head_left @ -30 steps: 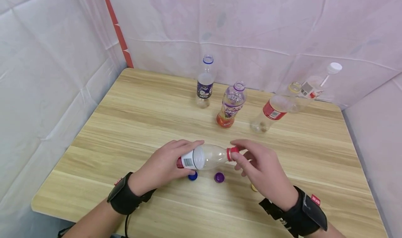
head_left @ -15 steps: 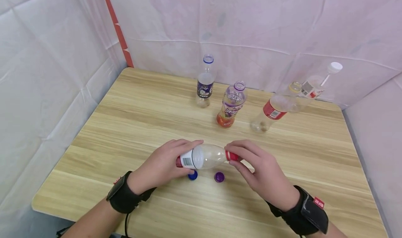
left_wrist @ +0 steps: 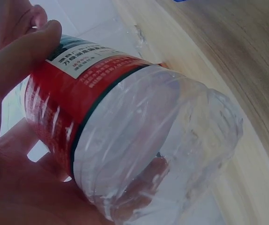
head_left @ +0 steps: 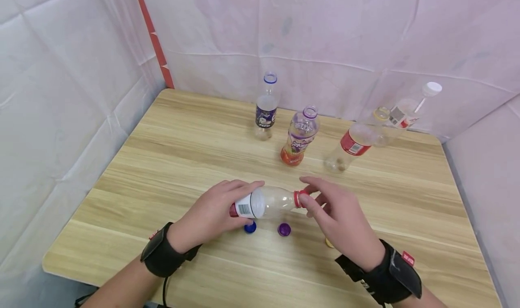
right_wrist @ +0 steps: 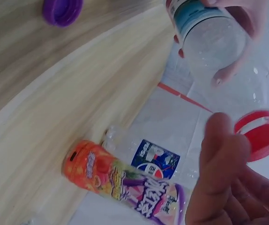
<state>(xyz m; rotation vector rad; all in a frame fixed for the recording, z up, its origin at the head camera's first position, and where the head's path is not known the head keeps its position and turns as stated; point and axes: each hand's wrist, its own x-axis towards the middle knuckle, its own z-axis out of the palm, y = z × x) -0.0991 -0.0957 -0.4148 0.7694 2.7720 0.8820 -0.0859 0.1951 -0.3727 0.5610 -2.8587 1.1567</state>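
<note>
My left hand (head_left: 217, 208) grips a clear plastic bottle (head_left: 278, 202) round its red and white label, holding it on its side above the table with its neck to the right. The label (left_wrist: 92, 75) and clear base show in the left wrist view. At the neck, my right hand (head_left: 339, 217) has its thumb on the red cap (right_wrist: 258, 136), with other fingers bent behind it; the exact contact is partly hidden. Its index finger is lifted above the cap. Below the bottle lie a blue cap (head_left: 250, 227) and a purple cap (head_left: 284, 229). A yellow cap (head_left: 329, 243) shows partly beside my right hand.
Behind the hands stand a Pepsi bottle (head_left: 266, 114), a purple-necked juice bottle (head_left: 299, 136), a clear bottle with a red label (head_left: 354, 143) and a white-capped bottle (head_left: 406, 111). The wooden table (head_left: 170, 141) meets white cloth walls (head_left: 325, 37).
Half a second ago my right fingers closed round the red cap; now the index finger has lifted and the hand has rolled, uncovering the yellow cap. The left hand and bottle stay nearly still.
</note>
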